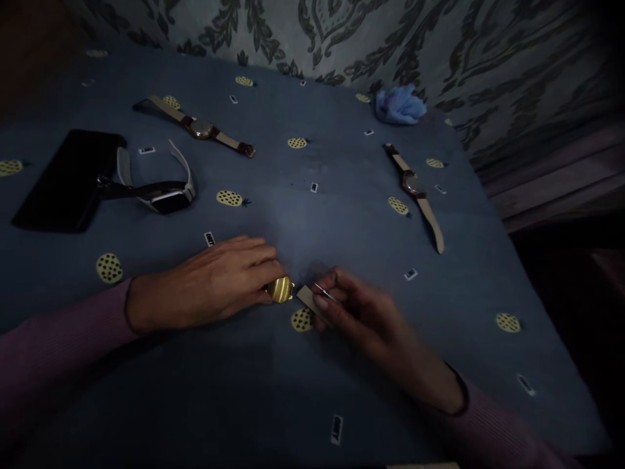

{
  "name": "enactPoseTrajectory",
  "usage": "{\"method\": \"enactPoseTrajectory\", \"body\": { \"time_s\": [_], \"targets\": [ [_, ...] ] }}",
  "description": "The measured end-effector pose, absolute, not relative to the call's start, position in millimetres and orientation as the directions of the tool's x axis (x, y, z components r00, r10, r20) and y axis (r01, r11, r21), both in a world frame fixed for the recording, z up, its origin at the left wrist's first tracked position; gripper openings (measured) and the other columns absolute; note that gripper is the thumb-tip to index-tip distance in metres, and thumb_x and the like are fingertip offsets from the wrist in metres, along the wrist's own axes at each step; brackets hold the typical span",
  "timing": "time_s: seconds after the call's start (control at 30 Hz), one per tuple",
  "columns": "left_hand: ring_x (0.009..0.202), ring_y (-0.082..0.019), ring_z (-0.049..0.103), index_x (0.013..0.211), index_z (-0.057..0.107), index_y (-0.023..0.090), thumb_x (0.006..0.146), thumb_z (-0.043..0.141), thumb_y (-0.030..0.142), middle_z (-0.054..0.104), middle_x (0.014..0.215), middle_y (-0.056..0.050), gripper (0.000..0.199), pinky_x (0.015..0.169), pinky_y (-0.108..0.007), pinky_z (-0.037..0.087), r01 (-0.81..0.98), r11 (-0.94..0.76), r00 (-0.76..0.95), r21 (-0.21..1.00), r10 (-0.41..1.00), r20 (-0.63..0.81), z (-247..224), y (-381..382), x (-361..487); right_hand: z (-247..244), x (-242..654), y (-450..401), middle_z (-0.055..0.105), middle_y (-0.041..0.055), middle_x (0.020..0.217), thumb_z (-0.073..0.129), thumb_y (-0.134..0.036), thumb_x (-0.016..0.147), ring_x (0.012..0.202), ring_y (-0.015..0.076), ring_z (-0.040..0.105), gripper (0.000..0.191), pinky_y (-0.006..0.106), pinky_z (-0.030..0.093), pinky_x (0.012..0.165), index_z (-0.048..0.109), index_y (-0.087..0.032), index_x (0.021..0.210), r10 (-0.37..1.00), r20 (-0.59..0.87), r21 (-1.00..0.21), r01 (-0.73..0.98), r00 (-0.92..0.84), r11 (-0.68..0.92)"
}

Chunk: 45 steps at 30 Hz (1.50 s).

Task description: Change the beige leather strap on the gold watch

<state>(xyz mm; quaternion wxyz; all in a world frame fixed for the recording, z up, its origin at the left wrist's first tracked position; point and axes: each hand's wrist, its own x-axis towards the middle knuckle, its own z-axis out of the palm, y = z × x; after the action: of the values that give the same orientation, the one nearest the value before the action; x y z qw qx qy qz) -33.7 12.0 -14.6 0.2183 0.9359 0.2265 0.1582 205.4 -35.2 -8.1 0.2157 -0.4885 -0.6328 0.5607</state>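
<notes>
My left hand point(209, 280) lies low over the cloth, its fingers closed on a gold watch case point(280, 290) whose round, shiny face pokes out past the fingertips. Just to the right, my right hand point(364, 319) pinches a beige watch strap point(307, 298) together with a thin metal pin point(324, 292). The strap's end points at the watch case, with a small gap between them. Most of the strap is hidden under my right fingers.
On the patterned blue tablecloth point(263, 391) lie two strapped watches, one at the back left point(201, 129) and one at the right point(414, 184). A black flat case point(73, 182) and a smartwatch point(170, 200) are at the left. A crumpled blue cloth point(400, 104) sits near the wall.
</notes>
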Motion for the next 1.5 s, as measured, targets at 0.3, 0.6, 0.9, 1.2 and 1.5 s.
{"method": "enactPoseTrajectory", "body": {
  "time_s": [0.3,0.6,0.9,1.2,1.5],
  "targets": [
    [0.081,-0.018,0.054,0.106,0.061,0.011,0.101,0.044,0.026,0.062,0.091,-0.006,0.023,0.074,-0.032,0.047,0.36,-0.808,0.853,0.466,0.488,0.187,-15.0,13.3,-33.6,-8.6,204.9,-36.5,0.058,-0.0026,0.066,0.047,-0.028,0.098,0.06,0.0117,0.053,0.016,0.024,0.043,0.057,0.05,-0.021,0.084,0.858,-0.262,-0.896,0.441,-0.442,-0.047],
    [0.081,-0.018,0.054,0.105,0.062,0.012,0.102,0.041,0.027,0.063,0.093,-0.007,0.025,0.074,-0.032,0.048,0.365,-0.808,0.856,0.462,0.487,0.175,-14.0,13.7,-35.1,-6.9,204.5,-36.1,0.06,-0.001,0.067,0.046,-0.028,0.099,0.061,0.0125,0.055,0.017,0.025,0.044,0.057,0.05,-0.021,0.083,0.858,-0.256,-0.88,0.474,-0.446,-0.016],
    [0.083,-0.019,0.054,0.111,0.061,0.011,0.1,0.046,0.021,0.063,0.096,-0.008,0.022,0.074,-0.033,0.047,0.353,-0.804,0.859,0.478,0.482,0.176,-15.4,12.8,-34.0,-8.8,204.7,-35.4,0.061,-0.0017,0.067,0.047,-0.03,0.098,0.061,0.0128,0.058,0.018,0.024,0.045,0.058,0.049,-0.022,0.082,0.858,-0.251,-0.873,0.488,-0.449,0.001],
    [0.083,-0.019,0.055,0.111,0.061,0.012,0.1,0.045,0.022,0.063,0.096,-0.007,0.022,0.074,-0.032,0.047,0.352,-0.812,0.862,0.466,0.475,0.177,-14.9,13.6,-34.2,-7.2,206.0,-33.1,0.058,-0.0024,0.066,0.046,-0.024,0.098,0.06,0.0121,0.056,0.018,0.025,0.043,0.057,0.05,-0.022,0.08,0.839,-0.233,-0.873,0.486,-0.492,0.043],
    [0.083,-0.018,0.054,0.109,0.061,0.013,0.101,0.042,0.021,0.064,0.095,-0.007,0.022,0.072,-0.032,0.047,0.343,-0.815,0.866,0.467,0.468,0.179,-14.2,13.6,-34.1,-7.1,206.4,-32.7,0.058,-0.0025,0.067,0.047,-0.023,0.097,0.061,0.0117,0.056,0.017,0.025,0.043,0.058,0.05,-0.022,0.081,0.83,-0.242,-0.882,0.47,-0.502,0.027]
  ]
}}
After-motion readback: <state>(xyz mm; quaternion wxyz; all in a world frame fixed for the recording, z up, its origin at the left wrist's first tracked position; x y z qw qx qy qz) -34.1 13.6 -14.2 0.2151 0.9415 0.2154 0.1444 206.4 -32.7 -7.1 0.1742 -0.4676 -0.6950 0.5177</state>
